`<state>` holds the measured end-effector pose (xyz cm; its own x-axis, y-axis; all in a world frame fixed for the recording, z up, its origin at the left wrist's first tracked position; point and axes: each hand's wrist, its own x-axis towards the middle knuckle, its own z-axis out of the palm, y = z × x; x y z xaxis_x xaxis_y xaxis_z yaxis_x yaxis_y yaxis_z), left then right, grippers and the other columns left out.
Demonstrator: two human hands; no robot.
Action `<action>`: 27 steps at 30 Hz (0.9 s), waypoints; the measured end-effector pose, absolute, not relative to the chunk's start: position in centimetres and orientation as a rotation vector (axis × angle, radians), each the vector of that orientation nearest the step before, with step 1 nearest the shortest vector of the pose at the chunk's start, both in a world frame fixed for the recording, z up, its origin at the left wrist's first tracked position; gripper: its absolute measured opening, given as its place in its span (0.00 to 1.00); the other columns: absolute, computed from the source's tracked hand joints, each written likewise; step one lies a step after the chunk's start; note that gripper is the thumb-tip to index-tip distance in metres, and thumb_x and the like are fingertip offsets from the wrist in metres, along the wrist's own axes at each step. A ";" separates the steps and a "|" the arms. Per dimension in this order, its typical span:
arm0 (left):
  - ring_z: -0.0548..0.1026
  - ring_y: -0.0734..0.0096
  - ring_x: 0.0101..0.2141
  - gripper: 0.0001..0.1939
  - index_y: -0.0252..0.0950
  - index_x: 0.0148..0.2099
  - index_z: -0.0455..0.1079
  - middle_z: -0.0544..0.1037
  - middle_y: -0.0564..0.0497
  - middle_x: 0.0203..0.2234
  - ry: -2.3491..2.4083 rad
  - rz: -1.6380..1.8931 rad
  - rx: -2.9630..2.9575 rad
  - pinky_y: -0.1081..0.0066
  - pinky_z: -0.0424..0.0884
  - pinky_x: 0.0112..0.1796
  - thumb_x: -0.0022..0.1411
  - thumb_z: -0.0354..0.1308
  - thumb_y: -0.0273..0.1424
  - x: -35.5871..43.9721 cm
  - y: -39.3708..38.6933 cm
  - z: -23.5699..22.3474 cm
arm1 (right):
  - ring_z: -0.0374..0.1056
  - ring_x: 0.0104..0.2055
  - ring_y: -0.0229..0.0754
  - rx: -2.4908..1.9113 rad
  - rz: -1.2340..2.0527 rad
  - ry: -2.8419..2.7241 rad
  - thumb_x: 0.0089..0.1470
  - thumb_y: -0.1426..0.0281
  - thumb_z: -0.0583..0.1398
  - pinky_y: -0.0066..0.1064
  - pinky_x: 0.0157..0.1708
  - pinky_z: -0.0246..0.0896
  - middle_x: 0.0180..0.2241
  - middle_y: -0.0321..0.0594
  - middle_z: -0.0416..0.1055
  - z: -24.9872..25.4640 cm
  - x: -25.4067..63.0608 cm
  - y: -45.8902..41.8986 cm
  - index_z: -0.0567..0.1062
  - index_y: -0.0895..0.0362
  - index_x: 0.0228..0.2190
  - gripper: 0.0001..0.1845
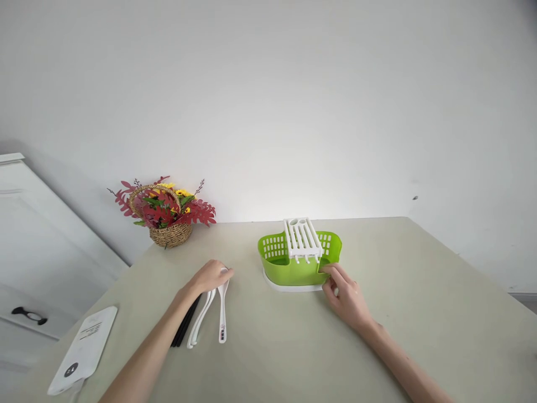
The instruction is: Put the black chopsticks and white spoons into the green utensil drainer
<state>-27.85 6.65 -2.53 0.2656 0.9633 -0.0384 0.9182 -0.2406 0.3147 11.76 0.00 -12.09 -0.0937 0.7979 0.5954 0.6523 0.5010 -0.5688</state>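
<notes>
My left hand is closed at the bowl end of a white spoon, whose handle points towards me. Just left of it lie more white spoons and some black chopsticks, their far ends hidden under the hand. With fingers over the low front rim and thumb outside, my right hand grips the right end of a green basket. A white slotted rack with small hooks spans the basket's middle, and a white base tray shows beneath.
A wicker basket of artificial flowers stands at the back left of the table. Near the left edge lies a flat white board-like item with a dark round mark. A white cabinet adjoins the left side; a wall rises behind.
</notes>
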 end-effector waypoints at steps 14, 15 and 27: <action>0.67 0.68 0.24 0.24 0.40 0.22 0.60 0.69 0.54 0.19 1.935 0.697 2.312 0.70 0.57 0.31 0.69 0.47 0.44 -28.2 4.6 -6.4 | 0.71 0.30 0.38 -1.266 0.269 -1.802 0.63 0.74 0.52 0.30 0.30 0.67 0.42 0.39 0.73 -11.8 11.9 -0.4 0.70 0.50 0.45 0.12; 0.67 0.68 0.24 0.25 0.40 0.22 0.59 0.68 0.54 0.19 1.938 0.742 2.315 0.70 0.58 0.31 0.70 0.47 0.45 -28.2 4.4 -6.5 | 0.71 0.30 0.38 -1.267 0.269 -1.801 0.63 0.74 0.52 0.30 0.30 0.67 0.42 0.38 0.73 -11.8 11.9 -0.4 0.70 0.50 0.45 0.12; 0.73 0.59 0.44 0.08 0.40 0.39 0.66 0.72 0.46 0.38 1.775 1.650 2.317 0.61 0.70 0.48 0.73 0.51 0.35 -21.6 4.0 -4.5 | 0.71 0.30 0.38 -1.265 0.296 -1.789 0.63 0.73 0.52 0.31 0.31 0.66 0.42 0.39 0.73 -11.8 11.8 -0.3 0.70 0.51 0.44 0.11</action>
<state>-21.58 3.98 -4.45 -0.0333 0.6206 0.7834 0.8265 -0.4236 0.3707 11.83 -0.33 -11.82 -0.0741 0.8470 0.5264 0.6320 0.4483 -0.6322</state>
